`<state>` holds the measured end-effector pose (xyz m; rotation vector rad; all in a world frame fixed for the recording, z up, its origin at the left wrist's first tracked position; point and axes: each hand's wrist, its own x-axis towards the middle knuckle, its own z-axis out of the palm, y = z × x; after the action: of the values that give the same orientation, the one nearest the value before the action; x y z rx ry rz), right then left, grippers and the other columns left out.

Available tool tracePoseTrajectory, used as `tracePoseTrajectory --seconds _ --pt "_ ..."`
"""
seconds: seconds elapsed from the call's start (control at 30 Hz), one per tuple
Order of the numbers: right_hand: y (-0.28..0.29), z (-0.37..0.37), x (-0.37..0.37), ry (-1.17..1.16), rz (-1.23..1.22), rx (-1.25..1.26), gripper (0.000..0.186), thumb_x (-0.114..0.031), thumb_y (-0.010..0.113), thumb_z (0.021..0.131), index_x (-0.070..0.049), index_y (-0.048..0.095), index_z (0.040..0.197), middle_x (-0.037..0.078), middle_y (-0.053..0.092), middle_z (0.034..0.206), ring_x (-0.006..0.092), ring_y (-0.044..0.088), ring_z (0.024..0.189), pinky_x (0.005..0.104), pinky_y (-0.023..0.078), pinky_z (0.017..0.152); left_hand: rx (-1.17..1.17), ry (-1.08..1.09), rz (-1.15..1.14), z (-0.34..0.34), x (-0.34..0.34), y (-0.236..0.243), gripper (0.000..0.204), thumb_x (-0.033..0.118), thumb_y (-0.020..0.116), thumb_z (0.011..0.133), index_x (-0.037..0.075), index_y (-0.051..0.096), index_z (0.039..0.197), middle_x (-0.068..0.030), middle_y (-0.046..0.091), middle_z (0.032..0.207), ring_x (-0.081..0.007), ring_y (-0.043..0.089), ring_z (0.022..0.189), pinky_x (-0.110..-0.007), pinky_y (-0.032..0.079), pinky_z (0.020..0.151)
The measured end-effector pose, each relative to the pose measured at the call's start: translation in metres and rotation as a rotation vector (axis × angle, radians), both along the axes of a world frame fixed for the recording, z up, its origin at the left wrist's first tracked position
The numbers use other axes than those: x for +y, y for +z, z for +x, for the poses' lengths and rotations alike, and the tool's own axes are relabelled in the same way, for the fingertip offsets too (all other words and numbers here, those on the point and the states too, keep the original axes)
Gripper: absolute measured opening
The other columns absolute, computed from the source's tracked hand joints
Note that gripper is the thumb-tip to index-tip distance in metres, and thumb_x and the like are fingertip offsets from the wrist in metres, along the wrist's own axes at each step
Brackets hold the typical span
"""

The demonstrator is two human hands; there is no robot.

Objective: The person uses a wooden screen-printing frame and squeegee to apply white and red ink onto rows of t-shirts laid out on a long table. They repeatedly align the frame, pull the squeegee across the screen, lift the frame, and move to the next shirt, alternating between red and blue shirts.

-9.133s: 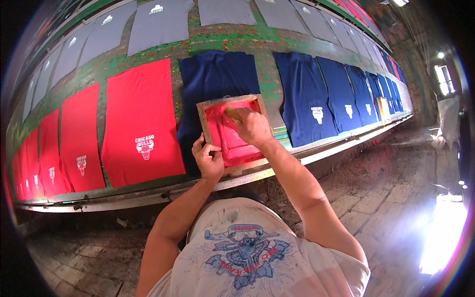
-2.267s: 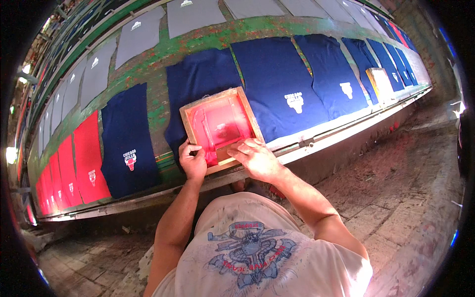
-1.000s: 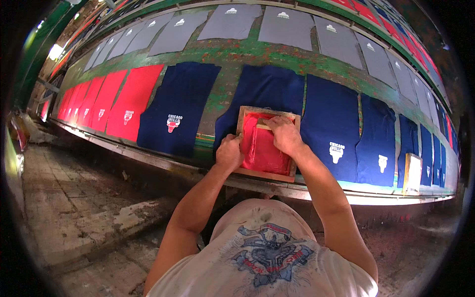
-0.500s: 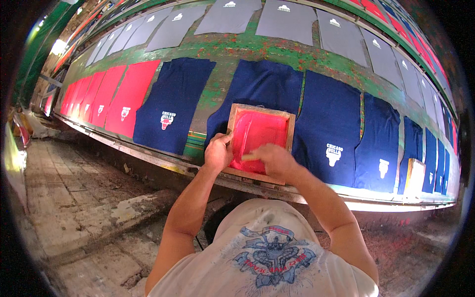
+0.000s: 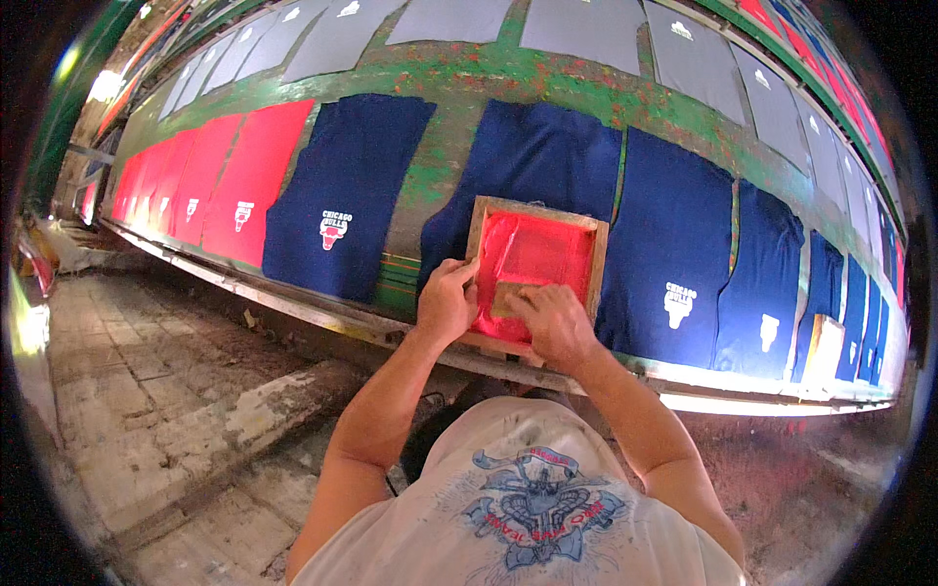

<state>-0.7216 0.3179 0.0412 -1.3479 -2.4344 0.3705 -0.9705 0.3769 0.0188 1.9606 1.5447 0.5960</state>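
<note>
A wooden screen frame with a red, ink-coated inside lies tilted slightly on a navy fabric panel near the table's front edge. My left hand grips the frame's left side, thumb along the wood. My right hand, fingers curled, holds a brownish squeegee blade in the lower middle of the screen. Just left lies a navy panel bearing a white and red printed emblem; to the right, several navy panels carry white prints.
Red panels line the left of the long green-stained table; grey panels form the back row. A second wooden frame stands among the right-hand panels. A metal rail edges the table, above a grimy paved floor.
A second ago the squeegee was near the screen's top; it moved down to the lower part and stays there. My left hand kept its grip. Nine seconds ago the frame was beside red panels.
</note>
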Motion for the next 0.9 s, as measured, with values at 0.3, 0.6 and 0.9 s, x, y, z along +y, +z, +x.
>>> tracePoseTrajectory --seconds 0.3,0.6,0.9 --pt "0.016 -0.022 -0.057 -0.001 -0.211 -0.039 0.06 -0.039 0.084 0.09 -0.011 0.075 0.142 0.013 0.07 0.143 0.0356 0.064 0.134 0.0521 0.051 0.115 -0.18 0.06 0.123 -0.002 0.001 -0.026 0.044 0.0 0.082 0.088 0.002 0.077 0.132 -0.0226 0.072 0.135 -0.0402 0.072 0.125 -0.048 0.06 0.107" --pt "0.019 0.013 0.069 -0.245 0.167 0.154 0.048 -0.038 0.079 0.1 -0.007 0.078 0.137 0.015 0.079 0.131 0.0362 0.07 0.126 0.0549 0.053 0.111 -0.269 0.035 0.151 -0.001 -0.008 -0.045 0.06 -0.003 0.076 0.085 0.008 0.071 0.144 -0.0228 0.068 0.145 -0.0434 0.06 0.141 -0.054 0.045 0.123" --pt "0.024 0.022 0.197 -0.305 -0.55 -0.194 0.08 -0.069 0.039 0.116 -0.004 0.074 0.145 0.025 0.074 0.145 0.0471 0.065 0.14 0.0598 0.048 0.12 -0.339 0.051 0.188 0.0 -0.014 -0.057 0.053 -0.006 0.072 0.086 0.009 0.075 0.136 -0.0221 0.067 0.147 -0.0421 0.059 0.14 -0.053 0.044 0.121"
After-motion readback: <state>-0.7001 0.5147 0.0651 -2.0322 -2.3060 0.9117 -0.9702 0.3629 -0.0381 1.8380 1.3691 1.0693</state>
